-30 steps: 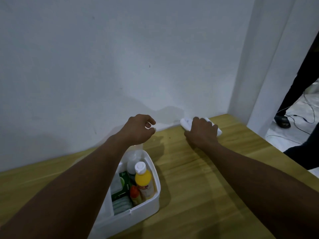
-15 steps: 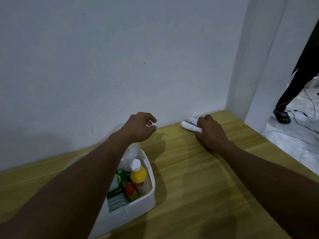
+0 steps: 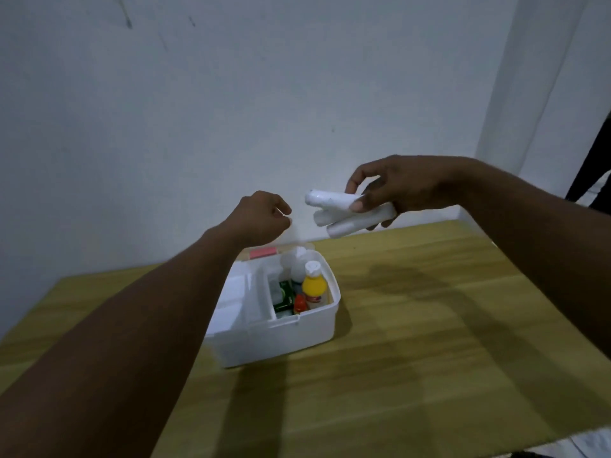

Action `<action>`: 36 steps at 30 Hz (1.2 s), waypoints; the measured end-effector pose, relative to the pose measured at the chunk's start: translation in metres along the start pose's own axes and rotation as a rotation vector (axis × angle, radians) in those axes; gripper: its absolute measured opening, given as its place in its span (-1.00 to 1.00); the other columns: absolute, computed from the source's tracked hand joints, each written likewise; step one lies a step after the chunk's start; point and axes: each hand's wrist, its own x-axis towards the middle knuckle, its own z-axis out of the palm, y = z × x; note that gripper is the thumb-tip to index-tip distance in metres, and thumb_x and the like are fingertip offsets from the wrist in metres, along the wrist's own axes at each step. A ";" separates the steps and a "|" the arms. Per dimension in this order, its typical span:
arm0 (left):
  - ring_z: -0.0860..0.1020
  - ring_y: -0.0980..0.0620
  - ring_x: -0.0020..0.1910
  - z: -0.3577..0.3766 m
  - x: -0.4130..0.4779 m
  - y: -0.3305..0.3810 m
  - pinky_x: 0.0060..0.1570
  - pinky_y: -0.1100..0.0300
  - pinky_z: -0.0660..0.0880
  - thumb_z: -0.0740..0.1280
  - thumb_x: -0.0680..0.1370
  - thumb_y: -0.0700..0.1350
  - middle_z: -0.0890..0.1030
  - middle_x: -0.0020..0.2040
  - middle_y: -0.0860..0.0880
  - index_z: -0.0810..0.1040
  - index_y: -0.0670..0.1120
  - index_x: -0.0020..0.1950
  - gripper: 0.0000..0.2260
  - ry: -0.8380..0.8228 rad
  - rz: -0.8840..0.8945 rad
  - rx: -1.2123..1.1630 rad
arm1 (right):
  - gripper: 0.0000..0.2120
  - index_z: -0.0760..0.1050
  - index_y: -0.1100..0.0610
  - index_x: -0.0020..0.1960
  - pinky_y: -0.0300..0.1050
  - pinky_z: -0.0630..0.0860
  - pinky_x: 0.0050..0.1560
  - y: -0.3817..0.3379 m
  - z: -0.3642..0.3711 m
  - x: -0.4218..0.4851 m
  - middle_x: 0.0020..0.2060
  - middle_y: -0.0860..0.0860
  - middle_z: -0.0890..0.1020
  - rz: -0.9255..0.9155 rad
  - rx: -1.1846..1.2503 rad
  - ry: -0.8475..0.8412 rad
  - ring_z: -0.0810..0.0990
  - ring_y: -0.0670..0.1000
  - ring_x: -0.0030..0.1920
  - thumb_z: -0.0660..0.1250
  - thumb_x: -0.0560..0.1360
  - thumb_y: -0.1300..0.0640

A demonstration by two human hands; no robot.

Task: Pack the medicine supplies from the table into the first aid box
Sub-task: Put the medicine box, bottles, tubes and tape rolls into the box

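Rolls (image 3: 353, 223) gripped in our right hand (image 3: 400, 186) should next go into the box (image 3: 281, 338); our left hand (image 3: 261, 216) curls loosely, empty.

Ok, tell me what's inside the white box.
Right section of the box: a yellow bottle, a small red-capped bottle, a green pack and a white bottle behind. Left section: something white, partly covered by the left forearm. The floor under the bottles is hidden.
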 end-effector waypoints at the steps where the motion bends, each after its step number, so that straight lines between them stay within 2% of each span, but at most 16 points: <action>1: 0.53 0.05 0.03 -0.006 -0.007 -0.004 0.02 0.23 0.38 0.39 0.55 -0.07 0.65 0.12 -0.06 0.64 -0.07 0.21 -0.75 0.015 -0.010 0.007 | -0.66 0.52 0.18 0.23 0.04 0.63 -0.05 -0.012 0.009 -0.002 0.04 0.21 0.70 0.002 -0.023 -0.079 0.71 0.17 -0.05 0.46 0.48 0.19; 4: 0.58 0.02 0.08 -0.019 -0.026 -0.018 0.02 0.23 0.40 0.38 0.53 -0.09 0.67 0.14 -0.07 0.65 -0.06 0.19 -0.76 0.037 -0.043 -0.005 | -0.70 0.59 0.12 0.18 -0.09 0.64 -0.17 -0.029 0.045 0.001 0.08 0.15 0.69 -0.009 -0.189 -0.199 0.69 0.12 -0.04 0.48 0.47 0.16; 8: 0.55 0.04 0.05 -0.030 -0.046 -0.029 0.00 0.24 0.39 0.41 0.53 -0.06 0.67 0.13 -0.07 0.65 -0.06 0.20 -0.74 0.055 -0.072 -0.013 | -0.77 0.65 0.04 0.12 -0.13 0.62 -0.26 -0.031 0.084 0.009 0.07 0.12 0.67 0.030 -0.456 -0.199 0.71 0.16 -0.03 0.48 0.46 0.12; 12: 0.56 0.02 0.09 -0.035 -0.055 -0.036 0.02 0.24 0.38 0.40 0.54 -0.06 0.66 0.13 -0.08 0.65 -0.07 0.21 -0.74 0.070 -0.077 -0.007 | -0.79 0.64 0.08 0.14 -0.14 0.61 -0.34 -0.035 0.104 0.016 0.01 0.14 0.68 0.130 -0.695 -0.175 0.74 0.18 -0.10 0.42 0.50 0.12; 16: 0.57 -0.01 0.13 -0.034 -0.056 -0.041 0.02 0.22 0.39 0.39 0.54 -0.07 0.66 0.12 -0.07 0.65 -0.09 0.21 -0.74 0.068 -0.085 -0.018 | -0.79 0.63 0.14 0.08 -0.10 0.67 -0.27 -0.042 0.119 0.018 -0.15 0.10 0.66 0.158 -0.854 -0.122 0.75 0.16 -0.14 0.35 0.52 0.08; 20: 0.57 -0.02 0.15 -0.030 -0.054 -0.041 0.02 0.21 0.41 0.39 0.55 -0.07 0.66 0.14 -0.07 0.63 -0.09 0.24 -0.72 0.056 -0.075 -0.021 | -0.79 0.58 0.15 0.03 -0.11 0.65 -0.23 -0.046 0.138 0.018 -0.28 0.01 0.57 0.128 -1.046 -0.079 0.67 0.05 -0.28 0.40 0.49 0.03; 21: 0.57 -0.01 0.14 -0.029 -0.053 -0.040 0.03 0.20 0.41 0.39 0.55 -0.07 0.65 0.16 -0.08 0.63 -0.10 0.25 -0.72 0.053 -0.071 -0.021 | -0.81 0.57 0.12 0.03 -0.11 0.63 -0.19 -0.047 0.143 0.017 -0.27 0.00 0.56 0.111 -1.097 -0.068 0.64 0.03 -0.27 0.41 0.49 0.03; 23: 0.56 0.01 0.09 -0.026 -0.053 -0.039 0.01 0.19 0.42 0.39 0.55 -0.08 0.65 0.17 -0.09 0.62 -0.10 0.25 -0.71 0.048 -0.061 -0.022 | -0.69 0.58 0.11 0.18 -0.09 0.60 -0.09 -0.047 0.155 0.018 -0.13 0.03 0.59 0.078 -1.178 -0.063 0.59 0.03 -0.16 0.45 0.47 0.04; 25: 0.56 0.02 0.05 -0.024 -0.054 -0.039 0.00 0.20 0.43 0.39 0.55 -0.08 0.66 0.16 -0.09 0.62 -0.10 0.24 -0.72 0.041 -0.056 -0.022 | -0.58 0.55 0.11 0.26 -0.07 0.64 -0.08 -0.044 0.160 0.020 0.04 0.07 0.63 0.088 -1.166 -0.084 0.61 0.03 -0.17 0.49 0.44 0.04; 28: 0.59 0.00 0.06 -0.021 -0.056 -0.040 -0.01 0.20 0.43 0.40 0.54 -0.08 0.67 0.12 -0.07 0.63 -0.08 0.22 -0.74 0.032 -0.062 -0.032 | -0.54 0.53 0.09 0.29 -0.08 0.69 -0.20 -0.039 0.153 0.024 0.07 0.10 0.64 0.131 -1.044 -0.115 0.68 0.04 -0.29 0.49 0.43 -0.01; 31: 0.58 0.00 0.11 -0.022 -0.059 -0.043 0.02 0.19 0.43 0.40 0.54 -0.07 0.67 0.11 -0.06 0.63 -0.07 0.21 -0.74 0.030 -0.073 -0.038 | -0.53 0.50 0.08 0.28 -0.07 0.69 -0.21 -0.039 0.138 0.020 -0.07 0.09 0.64 0.137 -0.927 -0.113 0.70 0.06 -0.26 0.50 0.43 -0.03; 33: 0.55 0.01 0.10 -0.023 -0.060 -0.043 0.03 0.19 0.41 0.39 0.54 -0.07 0.66 0.10 -0.05 0.64 -0.07 0.22 -0.74 0.033 -0.083 -0.038 | -0.60 0.51 0.08 0.26 -0.12 0.64 -0.31 -0.040 0.130 0.017 -0.21 0.06 0.60 0.109 -0.912 -0.075 0.64 0.02 -0.35 0.48 0.46 0.04; 36: 0.54 0.03 0.09 -0.022 -0.062 -0.043 0.03 0.20 0.40 0.39 0.54 -0.08 0.66 0.08 -0.04 0.64 -0.08 0.22 -0.74 0.039 -0.090 -0.049 | -0.60 0.52 0.08 0.26 -0.19 0.54 -0.44 -0.033 0.129 0.017 -0.15 0.04 0.60 0.067 -0.932 -0.033 0.62 0.00 -0.37 0.50 0.45 0.11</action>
